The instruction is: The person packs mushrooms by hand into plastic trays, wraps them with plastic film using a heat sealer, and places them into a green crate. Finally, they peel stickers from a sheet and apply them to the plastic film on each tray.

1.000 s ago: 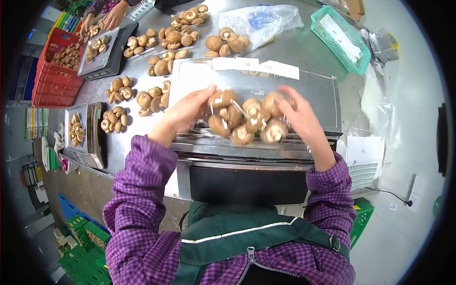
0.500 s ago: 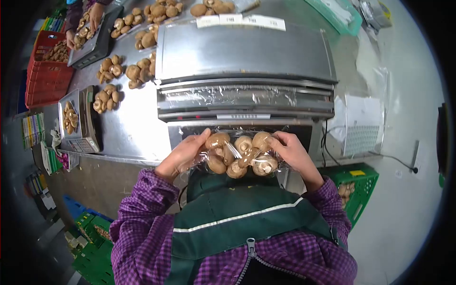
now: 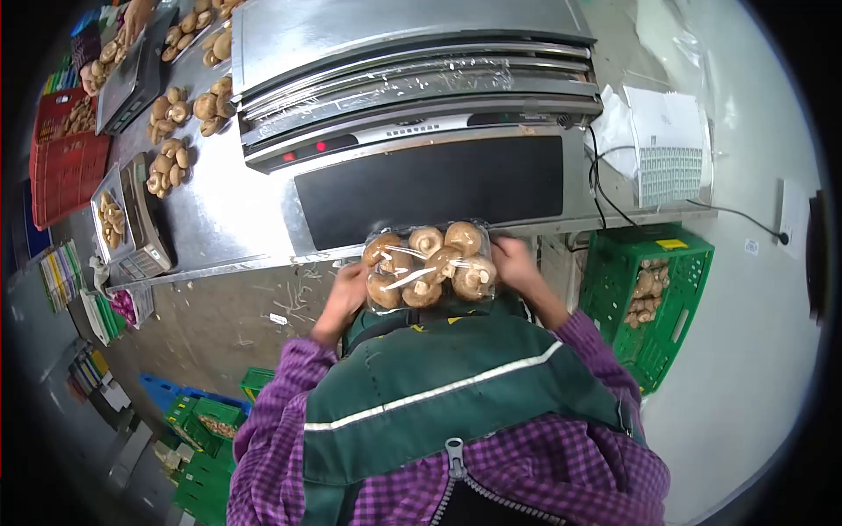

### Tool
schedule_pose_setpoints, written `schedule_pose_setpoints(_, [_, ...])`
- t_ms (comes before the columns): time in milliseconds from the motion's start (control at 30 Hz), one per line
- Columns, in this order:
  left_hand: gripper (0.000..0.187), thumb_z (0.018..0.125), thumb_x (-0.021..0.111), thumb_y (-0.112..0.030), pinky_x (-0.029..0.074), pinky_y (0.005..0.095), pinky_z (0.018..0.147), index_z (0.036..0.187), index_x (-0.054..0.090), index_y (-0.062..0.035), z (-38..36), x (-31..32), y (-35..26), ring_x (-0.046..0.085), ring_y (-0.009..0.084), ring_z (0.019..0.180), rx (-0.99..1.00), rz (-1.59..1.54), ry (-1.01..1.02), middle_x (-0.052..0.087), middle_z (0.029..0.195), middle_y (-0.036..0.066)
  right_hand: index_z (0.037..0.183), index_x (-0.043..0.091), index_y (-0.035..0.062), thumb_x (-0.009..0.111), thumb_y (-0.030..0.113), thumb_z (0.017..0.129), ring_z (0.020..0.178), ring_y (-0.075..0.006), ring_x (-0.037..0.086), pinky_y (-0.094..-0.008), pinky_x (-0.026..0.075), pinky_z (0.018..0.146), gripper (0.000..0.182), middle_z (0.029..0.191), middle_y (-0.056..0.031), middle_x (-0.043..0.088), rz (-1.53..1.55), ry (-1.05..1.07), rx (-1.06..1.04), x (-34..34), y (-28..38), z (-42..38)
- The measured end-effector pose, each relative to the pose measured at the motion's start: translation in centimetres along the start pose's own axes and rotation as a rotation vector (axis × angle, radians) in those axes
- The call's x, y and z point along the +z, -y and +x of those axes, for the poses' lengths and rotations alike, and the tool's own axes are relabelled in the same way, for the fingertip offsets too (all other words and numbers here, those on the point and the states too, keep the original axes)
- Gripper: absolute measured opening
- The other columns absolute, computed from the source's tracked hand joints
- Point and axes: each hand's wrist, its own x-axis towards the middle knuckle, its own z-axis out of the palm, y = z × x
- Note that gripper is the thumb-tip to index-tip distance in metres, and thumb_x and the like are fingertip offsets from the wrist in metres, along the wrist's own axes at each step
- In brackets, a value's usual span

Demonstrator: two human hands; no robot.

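A clear film-wrapped pack of mushrooms is in front of my apron, just off the near edge of the black plate. Several brown caps and pale stems show through the shiny film. My left hand grips the pack's left side, its fingers partly hidden behind it. At the right side, my right hand is closed on the pack, fingers also partly covered. Beyond the plate stands the metal wrapping machine, with red lights on its front panel.
Loose mushroom portions lie on the steel table to the left, near a scale. A co-worker's hand is at another scale by a red crate. A green crate of mushrooms stands right, below cables.
The pack and both hands have come back toward my body, off the black plate, which now shows. The film looks tighter around the mushrooms. My view has shifted and turned.
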Motion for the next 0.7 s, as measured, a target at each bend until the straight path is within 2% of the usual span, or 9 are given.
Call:
schedule_pose_setpoints(100, [0.027,0.086,0.060,-0.017,0.049,0.0266,0.078,0.108,0.050,-0.0049,3.0,1.7,1.2,0.057,0.0154,0.086,0.375,-0.186,0.661,0.056,0.096,0.006,0.102,0.057,0.0017,0.063,0.019,0.084,0.080,-0.0134,0.061,-0.0265,0.050,0.071,0.026,0.095,-0.0050,0.063,1.070,0.419,0.197,3.0,-2.1,1.2])
schedule_pose_setpoints(167, [0.036,0.083,0.064,-0.019,0.048,0.0278,0.076,0.112,0.048,-0.0036,2.8,3.9,0.2,0.056,0.0142,0.087,0.123,-0.543,0.827,0.057,0.098,0.006,0.104,0.055,0.0032,0.066,0.021,0.081,0.084,-0.0126,0.060,-0.0263,0.050,0.073,0.031,0.096,-0.0043,0.063,1.314,0.573,0.217,3.0,0.7,0.5])
schedule_pose_setpoints(267, [0.038,0.090,0.053,-0.027,0.048,0.0289,0.076,0.117,0.046,-0.0024,-3.4,5.5,-7.1,0.056,0.0149,0.089,0.520,0.209,0.528,0.057,0.101,0.006,0.104,0.054,0.0048,0.069,0.024,0.080,0.087,-0.0108,0.059,-0.0255,0.050,0.074,0.035,0.095,-0.0036,0.062,1.189,0.653,-0.043,1.9,8.1,-3.2])
schedule_pose_setpoints(367, [0.038,0.089,0.054,-0.031,0.049,0.0291,0.077,0.112,0.052,0.0001,-8.3,6.6,-10.2,0.058,0.0148,0.087,0.080,-0.542,0.040,0.060,0.098,0.007,0.101,0.054,0.0054,0.070,0.031,0.079,0.086,-0.0085,0.058,-0.0229,0.049,0.074,0.038,0.094,-0.0017,0.060,1.374,0.585,-0.047,2.6,7.7,-4.1])
schedule_pose_setpoints(433, [0.041,0.087,0.057,-0.034,0.049,0.0300,0.076,0.108,0.056,0.0006,-8.3,5.1,-10.5,0.059,0.0165,0.086,0.339,0.186,0.149,0.060,0.097,0.007,0.102,0.054,0.0033,0.058,0.034,0.087,0.099,-0.0152,0.054,-0.0290,0.043,0.087,0.034,0.104,-0.0068,0.056,1.495,0.450,-0.167,2.3,8.1,-4.0])
schedule_pose_setpoints(533, [0.048,0.089,0.055,-0.041,0.050,0.0326,0.077,0.115,0.053,-0.0006,-7.8,7.9,-10.4,0.060,0.0192,0.090,0.329,0.014,0.359,0.060,0.102,0.008,0.115,0.051,-0.0010,0.032,0.054,0.092,0.126,-0.0255,0.039,-0.0376,0.030,0.106,0.062,0.135,-0.0167,0.041,1.684,0.381,-0.412,-1.9,10.9,-6.7])
schedule_pose_setpoints(567, [0.054,0.089,0.052,-0.046,0.049,0.0321,0.081,0.120,0.049,-0.0028,-7.0,8.7,-10.1,0.058,0.0183,0.094,0.166,-0.104,0.293,0.057,0.107,0.007,0.131,0.040,0.0022,0.038,0.063,0.086,0.130,-0.0306,0.031,-0.0422,0.027,0.107,0.076,0.144,-0.0166,0.029,1.681,0.446,-0.526,-2.2,9.1,-6.7])
schedule_pose_setpoints(633, [0.058,0.089,0.047,-0.051,0.046,0.0348,0.088,0.125,0.044,-0.0050,-6.3,13.0,-11.6,0.055,0.0204,0.103,-0.025,-0.199,0.294,0.055,0.115,0.009,0.139,0.026,0.0034,0.043,0.070,0.078,0.130,-0.0291,0.032,-0.0412,0.027,0.107,0.092,0.143,-0.0162,0.030,1.660,0.108,-0.638,-4.0,8.1,-8.6])
schedule_pose_setpoints(700, [0.063,0.091,0.039,-0.054,0.036,0.0455,0.101,0.134,0.037,-0.0083,-3.8,16.4,-11.0,0.045,0.0267,0.120,0.045,-0.144,0.454,0.046,0.131,0.009,0.142,0.020,0.0075,0.063,0.046,0.081,0.131,-0.0211,0.030,-0.0399,0.024,0.109,0.084,0.142,-0.0106,0.030,1.386,-0.142,-0.682,-4.2,4.1,-9.0])
